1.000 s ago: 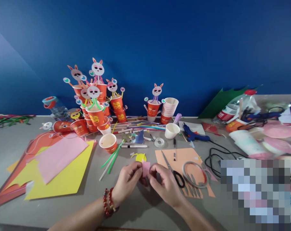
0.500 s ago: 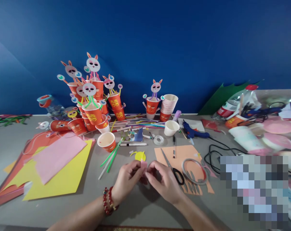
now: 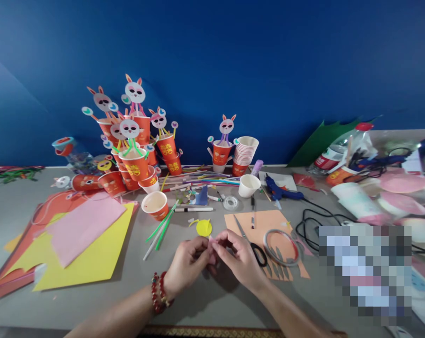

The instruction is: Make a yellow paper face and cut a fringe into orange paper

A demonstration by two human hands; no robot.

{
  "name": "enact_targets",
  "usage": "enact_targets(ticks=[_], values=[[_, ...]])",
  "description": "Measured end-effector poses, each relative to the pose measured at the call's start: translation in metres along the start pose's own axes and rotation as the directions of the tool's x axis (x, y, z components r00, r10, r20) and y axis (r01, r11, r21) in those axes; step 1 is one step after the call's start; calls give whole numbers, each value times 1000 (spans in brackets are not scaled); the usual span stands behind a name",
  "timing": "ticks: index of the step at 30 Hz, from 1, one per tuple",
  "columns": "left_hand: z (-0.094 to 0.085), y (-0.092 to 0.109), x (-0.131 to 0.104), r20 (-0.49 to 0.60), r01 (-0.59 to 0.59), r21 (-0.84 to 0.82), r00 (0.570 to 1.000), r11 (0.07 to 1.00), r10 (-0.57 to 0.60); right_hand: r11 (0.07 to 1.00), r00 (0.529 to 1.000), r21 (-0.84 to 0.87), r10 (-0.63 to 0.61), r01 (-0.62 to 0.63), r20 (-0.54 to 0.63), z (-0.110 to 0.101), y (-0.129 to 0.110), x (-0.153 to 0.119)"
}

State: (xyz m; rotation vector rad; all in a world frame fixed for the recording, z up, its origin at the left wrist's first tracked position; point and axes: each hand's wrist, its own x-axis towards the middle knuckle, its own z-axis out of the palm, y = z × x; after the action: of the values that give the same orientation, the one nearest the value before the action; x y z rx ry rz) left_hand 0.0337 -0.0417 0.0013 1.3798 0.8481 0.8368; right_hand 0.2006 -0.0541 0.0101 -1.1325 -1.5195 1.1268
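A small piece of pink paper is pinched between my two hands over the front middle of the table; the fingers cover most of it. My left hand, with red beads at the wrist, grips it from the left. On the other side my right hand has thumb and forefinger closed on its edge. Just beyond the fingertips lies a yellow paper disc with a thin yellow strip beside it. Black-handled scissors rest on a peach paper sheet to the right of my right hand.
Rabbit-faced red paper cups are stacked at the back left. Yellow and pink sheets lie at left. Near the middle are green straws and a tape roll. A blue glue gun trails a black cable at right.
My right hand has moved slightly left and up, and its fingers have closed on the pink paper, which now shows less. The view has shifted slightly.
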Motion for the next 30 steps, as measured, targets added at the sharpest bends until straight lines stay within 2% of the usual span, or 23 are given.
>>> enact_targets(ticks=[10, 24, 30], values=[[1, 1, 1, -3, -15, 15, 1000, 1000, 15, 966, 990, 215, 135, -142, 45, 0, 4, 2], [0, -1, 0, -12, -14, 113, 1000, 993, 15, 942, 988, 296, 149, -155, 45, 1, 2, 2], [1, 1, -2, -31, -14, 193, 999, 981, 20, 914, 976, 372, 202, -161, -76, -3, 17, 2]])
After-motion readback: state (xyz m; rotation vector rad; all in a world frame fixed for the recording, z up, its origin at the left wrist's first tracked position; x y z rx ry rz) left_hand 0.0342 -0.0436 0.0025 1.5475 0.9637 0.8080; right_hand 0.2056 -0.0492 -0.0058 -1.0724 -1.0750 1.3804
